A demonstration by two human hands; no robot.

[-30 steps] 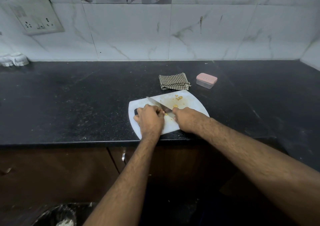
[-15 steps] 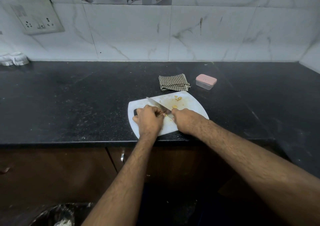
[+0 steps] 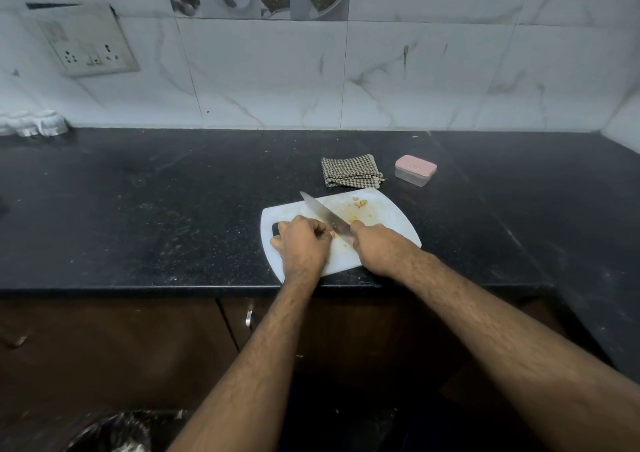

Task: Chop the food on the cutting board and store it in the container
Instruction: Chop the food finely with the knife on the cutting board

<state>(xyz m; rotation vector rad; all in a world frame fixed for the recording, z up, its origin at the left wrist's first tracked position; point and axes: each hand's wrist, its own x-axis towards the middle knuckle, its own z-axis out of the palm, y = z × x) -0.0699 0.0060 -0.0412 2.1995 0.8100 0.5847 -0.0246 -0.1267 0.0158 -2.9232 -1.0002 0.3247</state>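
A white cutting board (image 3: 388,216) lies near the front edge of the black counter. My right hand (image 3: 375,247) grips the handle of a knife (image 3: 323,213), whose blade slants up and to the left across the board. My left hand (image 3: 303,244) sits curled on the board's left part, its fingertips against a small piece of food beside the blade; most of that piece is hidden. Small yellowish chopped bits (image 3: 360,203) lie at the board's far side. A small clear container with a pink lid (image 3: 415,170), shut, stands behind the board to the right.
A folded checked cloth (image 3: 349,171) lies just behind the board. The black counter (image 3: 156,209) runs left and right, with a tiled wall and a socket plate (image 3: 88,41) behind. Brown cabinet doors are below, and a lined bin (image 3: 104,434) is at bottom left.
Both hands and the knife have stayed in about the same place on the board; the blade has shifted only slightly. The camera view has tilted a little.
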